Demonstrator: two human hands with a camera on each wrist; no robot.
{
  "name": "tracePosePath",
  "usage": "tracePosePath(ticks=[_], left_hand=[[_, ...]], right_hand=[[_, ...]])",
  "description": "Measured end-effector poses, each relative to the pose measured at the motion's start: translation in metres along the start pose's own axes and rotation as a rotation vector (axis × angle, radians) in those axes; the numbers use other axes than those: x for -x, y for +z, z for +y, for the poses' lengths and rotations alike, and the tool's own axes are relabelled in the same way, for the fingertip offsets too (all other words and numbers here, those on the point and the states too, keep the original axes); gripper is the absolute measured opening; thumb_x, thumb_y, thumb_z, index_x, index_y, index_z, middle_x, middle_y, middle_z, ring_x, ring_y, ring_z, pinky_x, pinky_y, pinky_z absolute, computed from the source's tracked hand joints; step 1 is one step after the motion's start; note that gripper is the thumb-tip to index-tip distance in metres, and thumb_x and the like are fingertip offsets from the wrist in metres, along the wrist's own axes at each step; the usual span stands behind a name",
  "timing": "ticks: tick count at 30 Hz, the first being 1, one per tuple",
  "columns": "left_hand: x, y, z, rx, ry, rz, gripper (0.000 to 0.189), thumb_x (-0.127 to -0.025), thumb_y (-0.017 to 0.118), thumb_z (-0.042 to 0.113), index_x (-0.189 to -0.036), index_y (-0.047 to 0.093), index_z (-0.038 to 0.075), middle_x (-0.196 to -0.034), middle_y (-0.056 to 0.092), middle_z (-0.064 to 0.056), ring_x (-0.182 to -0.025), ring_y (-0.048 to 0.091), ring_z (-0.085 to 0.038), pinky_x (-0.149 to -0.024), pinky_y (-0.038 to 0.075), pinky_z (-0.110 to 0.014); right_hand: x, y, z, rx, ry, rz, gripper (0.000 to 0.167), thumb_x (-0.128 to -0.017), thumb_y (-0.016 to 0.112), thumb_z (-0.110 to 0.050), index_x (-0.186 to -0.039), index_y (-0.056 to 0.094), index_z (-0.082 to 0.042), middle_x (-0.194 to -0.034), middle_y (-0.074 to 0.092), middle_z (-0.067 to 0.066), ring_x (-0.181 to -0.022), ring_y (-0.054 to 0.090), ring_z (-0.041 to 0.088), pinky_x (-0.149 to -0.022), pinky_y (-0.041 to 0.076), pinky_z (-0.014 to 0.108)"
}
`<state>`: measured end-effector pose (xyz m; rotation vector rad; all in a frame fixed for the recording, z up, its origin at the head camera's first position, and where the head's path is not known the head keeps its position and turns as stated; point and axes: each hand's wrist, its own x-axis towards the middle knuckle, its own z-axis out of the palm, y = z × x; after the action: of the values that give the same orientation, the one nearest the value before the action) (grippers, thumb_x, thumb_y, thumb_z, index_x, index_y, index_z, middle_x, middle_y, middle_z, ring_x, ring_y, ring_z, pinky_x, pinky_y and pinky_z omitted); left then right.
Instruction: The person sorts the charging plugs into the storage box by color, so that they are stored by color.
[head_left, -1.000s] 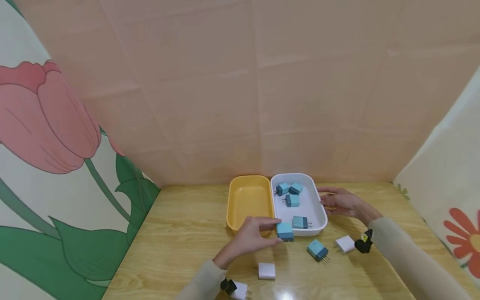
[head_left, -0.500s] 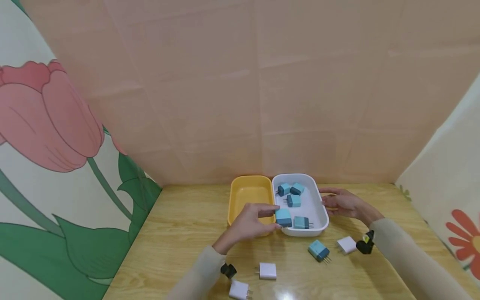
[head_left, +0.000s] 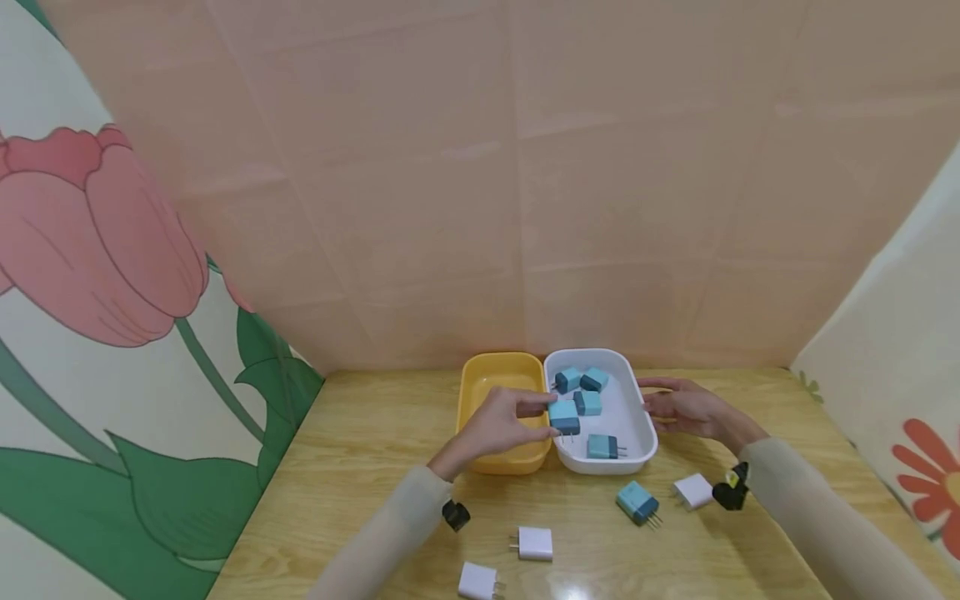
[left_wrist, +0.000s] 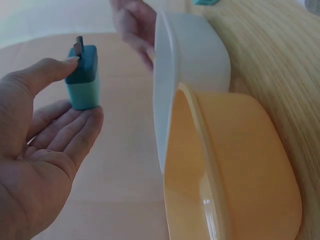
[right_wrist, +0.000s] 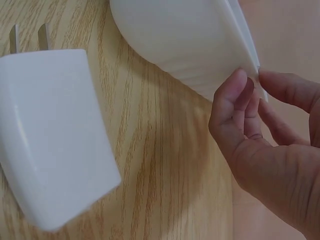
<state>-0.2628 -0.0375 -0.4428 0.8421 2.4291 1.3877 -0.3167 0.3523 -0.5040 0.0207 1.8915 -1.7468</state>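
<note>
My left hand [head_left: 498,427] pinches a two-tone blue plug charger [head_left: 564,417] between thumb and fingertips. The charger hangs over the left side of a white plastic container [head_left: 611,467], its metal prongs toward the thumb side in the left wrist view. Several similar blue chargers [head_left: 602,447] lie inside that container. At its right side, my right hand [head_left: 682,407] holds the rim between thumb and fingers, as the right wrist view shows. A yellow container [head_left: 517,463] stands against the white one on the left, with the left forearm reaching past its front.
Another blue charger [head_left: 637,502] lies on the wooden table [head_left: 360,500] in front of the white container. Near the right wrist is a white charger [head_left: 693,491]. Two more white chargers, one [head_left: 535,543] behind the other [head_left: 477,581], lie at the front. A beige backdrop [head_left: 525,208] rises behind.
My left hand has carried the blue charger away from the front of the white container, up over its left side. The right hand keeps its place at the rim.
</note>
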Motion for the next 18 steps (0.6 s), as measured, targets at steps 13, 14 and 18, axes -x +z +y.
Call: tracePosePath(ticks=[13, 14, 18], left_hand=[[-0.016, -0.001, -0.006, 0.030, -0.012, 0.025, 0.051, -0.088, 0.087, 0.029, -0.135, 0.072, 0.018, -0.136, 0.074, -0.001, -0.123, 0.073, -0.025, -0.093, 0.062, -0.026], [-0.018, -0.001, -0.008, 0.035, -0.010, 0.024, 0.051, -0.088, 0.087, 0.028, -0.135, 0.072, 0.017, -0.136, 0.074, -0.002, -0.123, 0.073, -0.026, -0.094, 0.062, -0.026], [-0.024, 0.000, -0.012, 0.036, -0.021, -0.008, 0.053, -0.088, 0.087, 0.026, -0.137, 0.071, 0.014, -0.138, 0.073, -0.002, -0.121, 0.074, -0.019, -0.092, 0.061, -0.024]], right_hand=[[0.000, 0.001, 0.001, -0.013, -0.007, -0.023, 0.069, -0.108, 0.057, -0.016, -0.167, 0.021, -0.006, -0.119, 0.073, 0.002, -0.096, 0.064, 0.017, -0.092, 0.059, 0.035], [0.001, 0.001, 0.001, -0.016, -0.007, -0.026, 0.069, -0.109, 0.057, -0.016, -0.167, 0.021, -0.006, -0.119, 0.073, 0.002, -0.096, 0.064, 0.017, -0.092, 0.059, 0.035], [0.001, 0.001, 0.000, -0.023, -0.008, -0.024, 0.068, -0.109, 0.056, -0.014, -0.167, 0.021, -0.005, -0.117, 0.073, 0.001, -0.093, 0.063, 0.016, -0.091, 0.058, 0.035]])
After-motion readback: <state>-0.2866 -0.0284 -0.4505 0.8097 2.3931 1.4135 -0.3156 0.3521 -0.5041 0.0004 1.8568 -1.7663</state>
